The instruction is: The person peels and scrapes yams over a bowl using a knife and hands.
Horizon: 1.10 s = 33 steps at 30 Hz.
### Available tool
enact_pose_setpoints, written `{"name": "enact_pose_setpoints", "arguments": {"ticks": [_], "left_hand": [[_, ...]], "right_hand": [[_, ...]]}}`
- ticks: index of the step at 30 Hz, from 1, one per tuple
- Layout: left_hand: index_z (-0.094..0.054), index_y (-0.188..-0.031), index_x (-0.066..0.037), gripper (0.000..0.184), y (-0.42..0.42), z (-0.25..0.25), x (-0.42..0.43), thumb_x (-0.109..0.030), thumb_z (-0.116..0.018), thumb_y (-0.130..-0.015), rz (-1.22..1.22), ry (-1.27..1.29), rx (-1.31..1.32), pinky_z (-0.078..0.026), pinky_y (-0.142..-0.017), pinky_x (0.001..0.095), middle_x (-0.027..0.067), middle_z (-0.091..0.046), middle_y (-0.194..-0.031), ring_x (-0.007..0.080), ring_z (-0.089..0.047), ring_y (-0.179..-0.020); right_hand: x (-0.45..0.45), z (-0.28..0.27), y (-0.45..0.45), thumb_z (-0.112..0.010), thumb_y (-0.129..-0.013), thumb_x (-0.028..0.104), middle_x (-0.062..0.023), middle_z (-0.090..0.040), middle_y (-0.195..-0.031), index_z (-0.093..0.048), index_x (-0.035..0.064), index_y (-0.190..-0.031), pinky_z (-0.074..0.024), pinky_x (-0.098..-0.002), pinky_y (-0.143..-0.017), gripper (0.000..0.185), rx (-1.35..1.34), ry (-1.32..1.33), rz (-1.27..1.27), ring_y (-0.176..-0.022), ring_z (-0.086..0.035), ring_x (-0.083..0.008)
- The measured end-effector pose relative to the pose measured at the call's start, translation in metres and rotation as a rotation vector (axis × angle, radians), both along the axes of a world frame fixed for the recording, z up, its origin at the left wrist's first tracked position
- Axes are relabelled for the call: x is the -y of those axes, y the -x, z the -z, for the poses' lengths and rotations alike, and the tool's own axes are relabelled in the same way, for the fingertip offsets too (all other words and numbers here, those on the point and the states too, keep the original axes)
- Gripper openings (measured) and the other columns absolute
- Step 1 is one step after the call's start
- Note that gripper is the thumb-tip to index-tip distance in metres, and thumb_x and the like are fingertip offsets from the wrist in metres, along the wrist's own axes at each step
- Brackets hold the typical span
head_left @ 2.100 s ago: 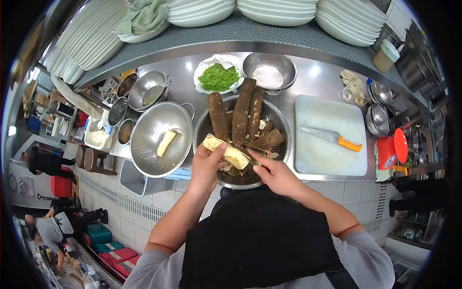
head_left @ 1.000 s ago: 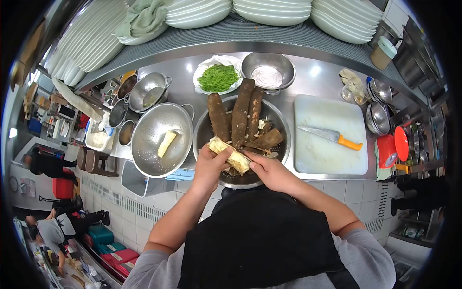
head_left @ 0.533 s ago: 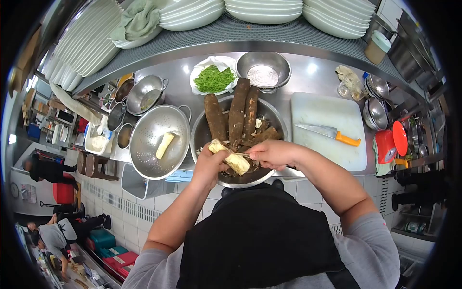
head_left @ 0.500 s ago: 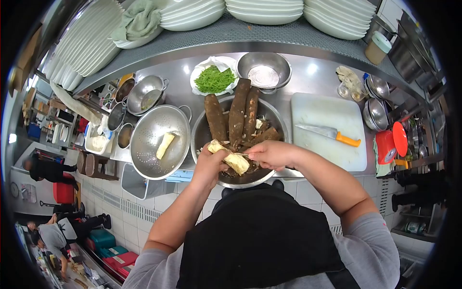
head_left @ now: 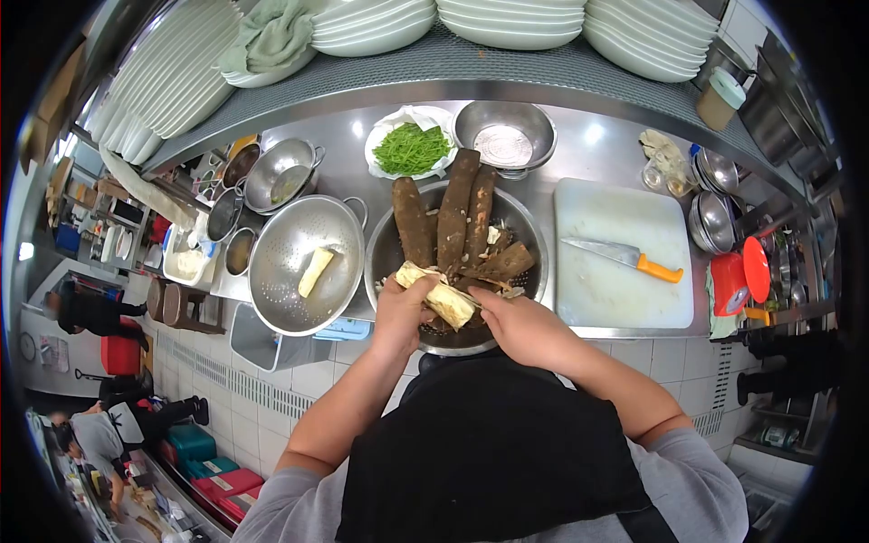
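My left hand (head_left: 405,312) is wrapped round a partly peeled root (head_left: 450,304), pale yellow and stubby, held tilted over a steel bowl (head_left: 378,237). Close against the root's right end is my right hand (head_left: 514,321), its fingers closed; what they hold is hidden, though a thin strip shows by the fingertips. Several long brown unpeeled roots (head_left: 455,208) lean in the bowl, among scraps of peel (head_left: 507,262). To the left, a steel colander (head_left: 273,267) holds another peeled root piece (head_left: 316,271).
A kitchen knife (head_left: 625,257) with an orange handle lies on the white cutting board (head_left: 615,303). Behind the bowl stand chopped greens (head_left: 409,149) and a steel basin (head_left: 504,136). An overhead shelf (head_left: 471,77) carries stacked plates. Other people (head_left: 104,308) are off to the left.
My right hand has turned and come in closer beneath the root's right end. The root in my left hand has shifted slightly. The whole view has moved a little.
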State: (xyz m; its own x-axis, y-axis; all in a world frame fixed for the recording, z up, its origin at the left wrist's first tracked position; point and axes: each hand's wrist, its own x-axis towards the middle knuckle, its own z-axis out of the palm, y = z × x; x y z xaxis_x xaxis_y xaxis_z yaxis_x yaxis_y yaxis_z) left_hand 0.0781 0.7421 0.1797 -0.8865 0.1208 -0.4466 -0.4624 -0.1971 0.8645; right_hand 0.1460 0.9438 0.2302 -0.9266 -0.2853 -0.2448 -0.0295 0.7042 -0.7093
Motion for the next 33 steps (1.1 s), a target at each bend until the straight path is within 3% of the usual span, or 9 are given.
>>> {"name": "enact_pose_setpoints", "arguments": {"ticks": [2,9,14,17,24,27,30,32,33], "left_hand": [[-0.052,-0.119,0.0,0.032,0.001,0.001,0.001,-0.012,-0.066,-0.092,-0.011,0.018,0.0,-0.062,-0.068,0.0325,0.0124,-0.068,-0.107,0.0216,-0.072,-0.088],[-0.057,-0.116,-0.001,0.027,-0.006,-0.005,-0.007,-0.01,-0.064,-0.093,0.036,0.018,-0.042,-0.061,-0.069,0.0307,0.0106,-0.069,-0.105,0.0193,-0.071,-0.09],[-0.057,-0.116,-0.001,0.027,-0.007,0.0,-0.009,-0.012,-0.064,-0.092,0.008,-0.006,-0.044,-0.06,-0.067,0.0278,0.0099,-0.069,-0.105,0.018,-0.071,-0.09],[-0.053,-0.118,0.001,0.034,-0.009,0.001,-0.01,-0.012,-0.068,-0.09,-0.028,0.003,-0.042,-0.059,-0.071,0.032,0.0101,-0.067,-0.106,0.0183,-0.069,-0.09],[-0.055,-0.119,0.0,0.031,-0.009,0.011,-0.01,-0.011,-0.066,-0.093,-0.038,0.043,-0.122,-0.059,-0.068,0.0279,0.0097,-0.068,-0.108,0.0169,-0.07,-0.088],[-0.054,-0.119,0.001,0.033,-0.006,0.005,-0.003,-0.012,-0.068,-0.092,0.006,0.087,-0.097,-0.059,-0.071,0.0285,0.01,-0.067,-0.109,0.0171,-0.069,-0.091],[-0.054,-0.12,0.001,0.034,-0.002,0.0,0.008,-0.011,-0.068,-0.092,0.095,0.036,-0.068,-0.058,-0.072,0.0278,0.0101,-0.066,-0.109,0.0167,-0.068,-0.093],[-0.054,-0.121,0.001,0.034,0.001,-0.004,0.013,-0.011,-0.068,-0.093,0.164,-0.029,-0.065,-0.058,-0.073,0.0267,0.0098,-0.066,-0.11,0.0164,-0.068,-0.094],[-0.053,-0.123,0.001,0.034,0.002,-0.007,0.014,-0.01,-0.066,-0.094,0.208,-0.022,-0.07,-0.059,-0.076,0.0299,0.011,-0.066,-0.112,0.0183,-0.069,-0.097]], "right_hand": [[-0.002,-0.004,-0.005,-0.045,-0.101,0.015,-0.0246,-0.066,-0.078,-0.043,0.0075,-0.148,-0.0504,-0.0526,-0.072,0.048,-0.034,-0.105,-0.051,-0.078,-0.066,-0.0428],[0.006,0.012,-0.006,-0.047,-0.097,0.012,-0.0209,-0.064,-0.076,-0.041,0.0108,-0.151,-0.0515,-0.0513,-0.067,0.055,-0.14,-0.145,-0.064,-0.07,-0.065,-0.0403],[0.015,0.011,-0.008,-0.049,-0.09,0.005,-0.0218,-0.065,-0.078,-0.036,0.0006,-0.152,-0.0536,-0.0489,-0.065,0.064,-0.191,-0.261,-0.063,-0.071,-0.067,-0.0396],[0.021,0.016,-0.006,-0.051,-0.085,0.003,-0.0223,-0.066,-0.078,-0.036,-0.0062,-0.15,-0.0551,-0.0471,-0.064,0.067,-0.27,-0.317,-0.069,-0.071,-0.068,-0.0385],[0.029,0.016,0.009,-0.05,-0.084,0.002,-0.0241,-0.067,-0.08,-0.036,-0.0114,-0.147,-0.0559,-0.0469,-0.063,0.065,-0.295,-0.286,-0.078,-0.07,-0.069,-0.0386],[0.025,0.014,0.023,-0.048,-0.089,0.004,-0.0262,-0.068,-0.086,-0.043,-0.0016,-0.146,-0.0555,-0.0492,-0.068,0.058,-0.112,-0.285,-0.098,-0.077,-0.07,-0.0401],[0.005,0.02,0.051,-0.046,-0.099,0.014,-0.0241,-0.07,-0.099,-0.057,0.0197,-0.136,-0.0519,-0.0512,-0.081,0.039,-0.005,-0.179,-0.221,-0.093,-0.069,-0.042],[-0.007,0.038,0.068,-0.044,-0.102,0.015,-0.0183,-0.07,-0.087,-0.057,0.0173,-0.137,-0.0523,-0.044,-0.074,0.038,-0.08,0.011,-0.34,-0.079,-0.07,-0.0326],[-0.015,0.038,0.074,-0.044,-0.102,0.015,-0.0183,-0.07,-0.087,-0.057,0.0173,-0.137,-0.0523,-0.044,-0.074,0.038,-0.082,0.008,-0.335,-0.079,-0.07,-0.0326]]}}
